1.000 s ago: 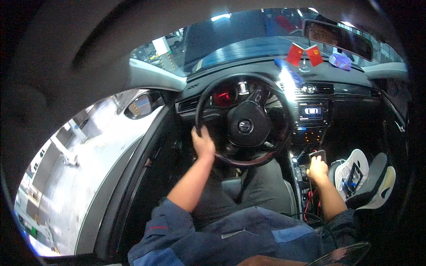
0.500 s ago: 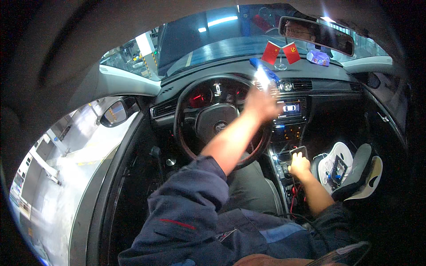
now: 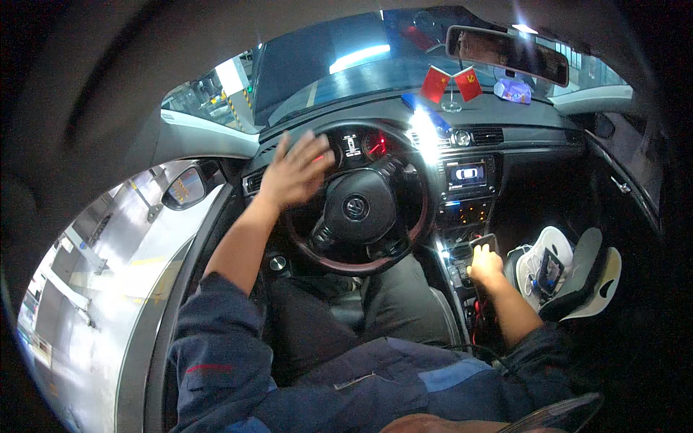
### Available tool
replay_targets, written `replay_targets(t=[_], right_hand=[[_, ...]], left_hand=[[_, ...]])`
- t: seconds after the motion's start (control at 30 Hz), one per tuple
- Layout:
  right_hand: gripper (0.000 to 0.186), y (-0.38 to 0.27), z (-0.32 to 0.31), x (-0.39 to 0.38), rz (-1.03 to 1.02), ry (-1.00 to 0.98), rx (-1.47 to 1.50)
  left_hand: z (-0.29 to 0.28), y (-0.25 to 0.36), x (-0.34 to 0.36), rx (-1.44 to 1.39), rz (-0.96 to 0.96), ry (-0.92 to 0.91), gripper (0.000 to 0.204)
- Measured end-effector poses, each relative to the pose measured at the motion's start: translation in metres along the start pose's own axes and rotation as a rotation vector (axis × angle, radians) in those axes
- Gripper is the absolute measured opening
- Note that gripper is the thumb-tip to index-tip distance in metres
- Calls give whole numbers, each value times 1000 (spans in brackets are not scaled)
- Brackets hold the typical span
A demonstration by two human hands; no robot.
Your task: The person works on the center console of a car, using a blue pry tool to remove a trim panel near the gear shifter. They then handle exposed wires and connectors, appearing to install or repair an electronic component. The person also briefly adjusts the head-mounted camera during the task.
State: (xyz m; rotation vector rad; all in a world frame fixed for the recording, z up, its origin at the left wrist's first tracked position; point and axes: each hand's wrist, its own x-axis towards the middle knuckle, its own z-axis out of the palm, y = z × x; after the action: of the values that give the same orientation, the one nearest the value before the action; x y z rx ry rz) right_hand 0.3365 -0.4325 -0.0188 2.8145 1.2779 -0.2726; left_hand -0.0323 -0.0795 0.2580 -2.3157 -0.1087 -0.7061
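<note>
Through my remote view I am seeing a dark navy top [image 3: 317, 395], and I am using the thin pale strip [image 3: 355, 381] on its front as my landmark. Right of that strip, a lighter blue panel [image 3: 455, 374] is crossing the cloth. Left of it, the left sleeve [image 3: 216, 317] is carrying a short red line [image 3: 209, 369]. A blue patch [image 3: 249, 426] is showing lower left of the strip. Dark grey trousers [image 3: 401, 299] are showing above it. Both sleeves are stopping around the elbows, leaving the left hand [image 3: 297, 173] and right hand [image 3: 486, 265] bare.
</note>
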Motion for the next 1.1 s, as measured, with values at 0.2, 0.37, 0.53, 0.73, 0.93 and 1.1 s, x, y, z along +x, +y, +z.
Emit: replay_targets(t=[0.2,0.37,0.53,0.73,0.93,1.1], right_hand=[[62,11,4,6,-35,88,49],[48,9,22,10,-28,306,102],[44,9,32,12,-37,414,132],[50,16,31,6,-89,419,172],[49,9,20,7,-31,372,174],[46,9,11,8,2,255,142]], left_hand=[[7,-9,125,-180,-515,-300,72],[4,-10,145,-226,-512,-328,78],[9,-24,147,-352,-585,-403,82],[19,-31,147,-380,-669,-475,86],[21,-33,135,-287,-744,-414,92],[28,-34,133,-261,-699,-398,95]])
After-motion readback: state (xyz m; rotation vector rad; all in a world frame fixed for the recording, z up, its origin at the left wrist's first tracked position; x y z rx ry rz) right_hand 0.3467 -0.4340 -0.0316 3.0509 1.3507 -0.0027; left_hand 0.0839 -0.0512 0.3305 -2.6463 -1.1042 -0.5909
